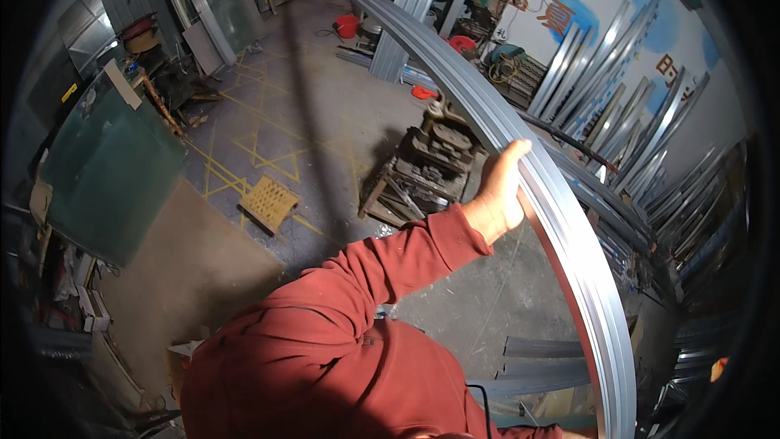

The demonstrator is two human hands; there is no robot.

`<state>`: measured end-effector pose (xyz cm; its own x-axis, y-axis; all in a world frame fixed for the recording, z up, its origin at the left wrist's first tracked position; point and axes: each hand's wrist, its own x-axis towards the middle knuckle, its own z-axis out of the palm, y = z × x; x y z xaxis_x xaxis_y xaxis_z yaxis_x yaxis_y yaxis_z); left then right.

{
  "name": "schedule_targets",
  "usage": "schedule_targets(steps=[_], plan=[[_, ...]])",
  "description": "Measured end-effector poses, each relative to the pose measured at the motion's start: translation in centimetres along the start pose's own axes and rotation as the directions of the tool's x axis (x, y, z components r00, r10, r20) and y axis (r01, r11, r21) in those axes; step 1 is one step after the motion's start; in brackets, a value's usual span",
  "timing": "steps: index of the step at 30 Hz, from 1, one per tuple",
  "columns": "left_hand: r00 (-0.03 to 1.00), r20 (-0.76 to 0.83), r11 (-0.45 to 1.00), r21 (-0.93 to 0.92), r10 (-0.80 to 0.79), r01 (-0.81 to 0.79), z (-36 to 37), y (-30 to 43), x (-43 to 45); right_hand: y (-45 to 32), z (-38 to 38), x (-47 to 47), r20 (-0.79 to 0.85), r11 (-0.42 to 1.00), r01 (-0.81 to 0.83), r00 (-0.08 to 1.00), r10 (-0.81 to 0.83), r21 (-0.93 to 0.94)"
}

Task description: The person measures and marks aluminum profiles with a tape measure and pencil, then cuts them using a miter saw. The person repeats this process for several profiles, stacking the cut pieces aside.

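Note:
A long bundle of silvery metal profiles (pixel 567 225) arcs from the top left down to the bottom right, bent by the wide lens. My left hand (pixel 503 189) grips its near side around the middle, the thumb lying over the top edge. At the bottom edge of the picture, only a sliver of my right hand (pixel 577 433) shows against the lower part of the profiles; its fingers are hidden or cut off. Both arms wear red sleeves. Left of the bundle, beyond my left hand, stands a dark, grimy workshop machine (pixel 442 146) on a metal frame.
Many metal profiles (pixel 603 67) lean on the painted wall at right, with more stacked below. Dark strips (pixel 542 347) lie on the floor. A yellow perforated step stool (pixel 270 204) and a red bucket (pixel 347 26) stand at left and back. Glass sheets (pixel 116 171) lean at far left.

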<state>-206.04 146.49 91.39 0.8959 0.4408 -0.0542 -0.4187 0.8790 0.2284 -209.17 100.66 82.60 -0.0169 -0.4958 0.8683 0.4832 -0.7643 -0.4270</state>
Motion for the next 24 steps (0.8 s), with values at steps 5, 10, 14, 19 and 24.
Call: schedule_targets(steps=[5, 10, 14, 19, 24], plan=[[0.992, -0.096, 0.996, -0.012, -0.087, 0.086, -1.4, 8.0, 7.6, -9.2, 8.1, -5.5, 0.009, 0.999, -0.018, 1.0, 0.018, 0.034], [0.992, -0.099, 0.997, 0.001, -0.082, 0.083, -1.3, 14.5, 13.8, -16.1, 15.3, -10.0, 0.02, 0.996, -0.037, 0.999, 0.035, 0.08], [0.986, -0.097, 0.99, -0.049, -0.136, 0.132, -2.6, 18.9, 20.0, -19.7, 20.3, -13.3, 0.019, 0.995, -0.019, 1.0, 0.017, 0.1], [0.98, -0.161, 0.993, -0.055, -0.116, 0.108, -4.4, 25.5, 26.4, -23.3, 26.5, -18.3, 0.01, 0.993, -0.009, 1.0, 0.008, 0.12], [0.98, -0.161, 0.993, 0.017, -0.116, 0.12, -8.4, 31.5, 35.0, -26.4, 33.7, -23.0, -0.022, 0.991, 0.009, 1.0, -0.006, 0.131]])
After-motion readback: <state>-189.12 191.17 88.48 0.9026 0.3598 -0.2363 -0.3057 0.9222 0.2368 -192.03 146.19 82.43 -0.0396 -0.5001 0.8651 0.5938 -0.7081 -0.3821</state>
